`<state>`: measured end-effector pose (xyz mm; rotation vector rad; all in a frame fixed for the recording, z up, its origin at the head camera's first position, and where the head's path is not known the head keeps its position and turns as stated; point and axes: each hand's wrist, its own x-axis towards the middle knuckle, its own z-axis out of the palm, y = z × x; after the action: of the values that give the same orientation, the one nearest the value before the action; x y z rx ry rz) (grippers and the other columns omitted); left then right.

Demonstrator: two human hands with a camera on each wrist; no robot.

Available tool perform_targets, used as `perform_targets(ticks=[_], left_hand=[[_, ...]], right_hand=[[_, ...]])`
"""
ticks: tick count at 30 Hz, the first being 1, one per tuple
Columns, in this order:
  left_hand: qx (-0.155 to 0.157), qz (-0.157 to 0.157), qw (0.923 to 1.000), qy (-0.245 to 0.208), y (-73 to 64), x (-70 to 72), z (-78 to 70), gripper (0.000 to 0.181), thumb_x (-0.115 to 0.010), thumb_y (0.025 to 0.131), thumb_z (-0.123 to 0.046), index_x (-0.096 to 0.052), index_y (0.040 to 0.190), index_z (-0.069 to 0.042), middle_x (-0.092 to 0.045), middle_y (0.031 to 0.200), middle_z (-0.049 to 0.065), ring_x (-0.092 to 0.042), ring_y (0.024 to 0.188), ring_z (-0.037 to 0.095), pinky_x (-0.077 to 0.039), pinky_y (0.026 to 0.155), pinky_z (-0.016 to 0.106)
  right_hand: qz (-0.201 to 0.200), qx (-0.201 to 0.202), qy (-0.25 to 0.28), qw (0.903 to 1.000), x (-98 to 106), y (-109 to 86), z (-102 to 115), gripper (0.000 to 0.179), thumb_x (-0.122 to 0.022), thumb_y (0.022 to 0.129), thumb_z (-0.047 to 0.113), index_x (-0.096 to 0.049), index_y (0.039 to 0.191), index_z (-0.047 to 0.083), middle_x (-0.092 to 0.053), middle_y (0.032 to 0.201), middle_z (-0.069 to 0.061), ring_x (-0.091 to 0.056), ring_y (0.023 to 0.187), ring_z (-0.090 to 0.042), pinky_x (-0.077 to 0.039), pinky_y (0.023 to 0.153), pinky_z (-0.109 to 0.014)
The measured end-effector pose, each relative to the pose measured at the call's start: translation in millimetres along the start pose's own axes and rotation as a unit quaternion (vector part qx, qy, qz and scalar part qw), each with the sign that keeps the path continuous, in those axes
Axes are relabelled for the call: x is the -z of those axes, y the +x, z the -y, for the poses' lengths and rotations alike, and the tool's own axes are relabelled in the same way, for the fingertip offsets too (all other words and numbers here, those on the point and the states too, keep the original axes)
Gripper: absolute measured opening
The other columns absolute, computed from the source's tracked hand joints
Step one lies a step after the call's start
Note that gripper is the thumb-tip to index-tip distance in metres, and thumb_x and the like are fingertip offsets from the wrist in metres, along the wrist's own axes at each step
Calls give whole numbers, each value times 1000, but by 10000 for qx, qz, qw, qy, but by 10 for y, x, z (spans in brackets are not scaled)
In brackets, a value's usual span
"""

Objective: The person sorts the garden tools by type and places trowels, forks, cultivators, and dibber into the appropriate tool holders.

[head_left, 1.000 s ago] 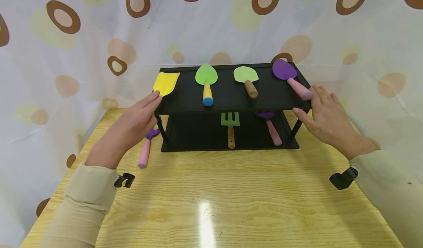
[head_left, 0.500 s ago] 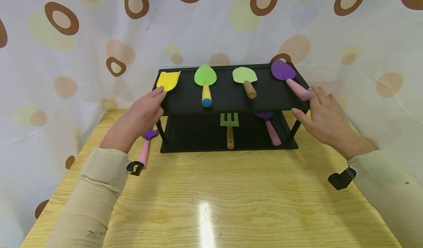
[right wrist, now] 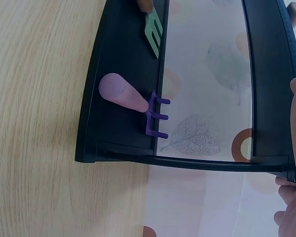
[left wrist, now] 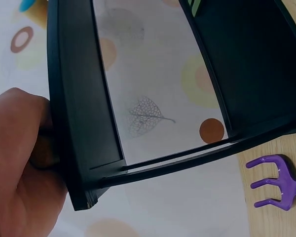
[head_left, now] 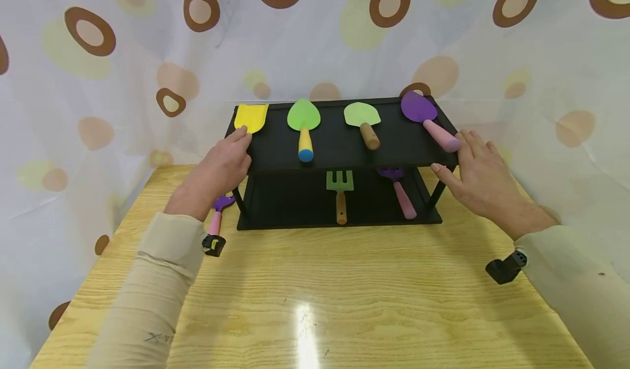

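A black two-tier rack point(head_left: 334, 153) stands on the table. At its top left corner my left hand point(head_left: 221, 164) holds a small yellow shovel point(head_left: 251, 117), its blade lying beyond my fingertips. The handle is hidden under my hand in the head view; the left wrist view shows a brownish bit of handle point(left wrist: 43, 152) between finger and thumb. My right hand point(head_left: 484, 180) rests against the rack's right front corner with fingers extended, beside the pink handle of a purple trowel point(head_left: 418, 106). A green trowel point(head_left: 303, 115) and a pale green trowel point(head_left: 362, 114) lie between them.
On the lower tier lie a green hand fork point(head_left: 340, 182) and a purple hand fork with pink handle point(right wrist: 122, 93). Another purple fork point(left wrist: 281, 182) lies on the wooden table point(head_left: 305, 281) left of the rack. A patterned curtain point(head_left: 305, 41) hangs behind.
My left hand has shifted slightly right and inward over the top tier. The yellow shovel's blade has turned from slanting to nearly straight. My right hand stays at its corner.
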<state>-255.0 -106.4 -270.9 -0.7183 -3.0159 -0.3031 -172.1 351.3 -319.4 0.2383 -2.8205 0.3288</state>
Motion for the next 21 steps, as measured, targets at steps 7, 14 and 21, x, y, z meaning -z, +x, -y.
perform_targets(ticks=[7,14,21], left_hand=[[-101,-374,9992,111,24,-48,4,48,-44,103,-7,-36,146,13,-29,158,27,-28,149,37,-32,117,48],[-157,-805,9966,-85,4,-86,14,46,-45,102,-9,-41,144,10,-35,157,24,-32,148,36,-33,118,46],[-153,-1022,9939,-380,-33,-93,23,52,-48,102,-18,-39,150,1,-34,159,18,-32,148,34,-31,120,47]], right_hand=[[0,-13,30,10000,3,3,7,86,-38,103,52,-16,151,-15,-16,159,-35,-11,150,-49,-6,122,-64],[43,-17,22,10000,1,3,13,86,-38,103,52,-15,151,-16,-15,159,-35,-10,150,-49,-6,122,-64],[18,-36,28,10000,2,-2,13,86,-39,103,51,-17,150,-17,-15,159,-35,-11,150,-49,-6,122,-64]])
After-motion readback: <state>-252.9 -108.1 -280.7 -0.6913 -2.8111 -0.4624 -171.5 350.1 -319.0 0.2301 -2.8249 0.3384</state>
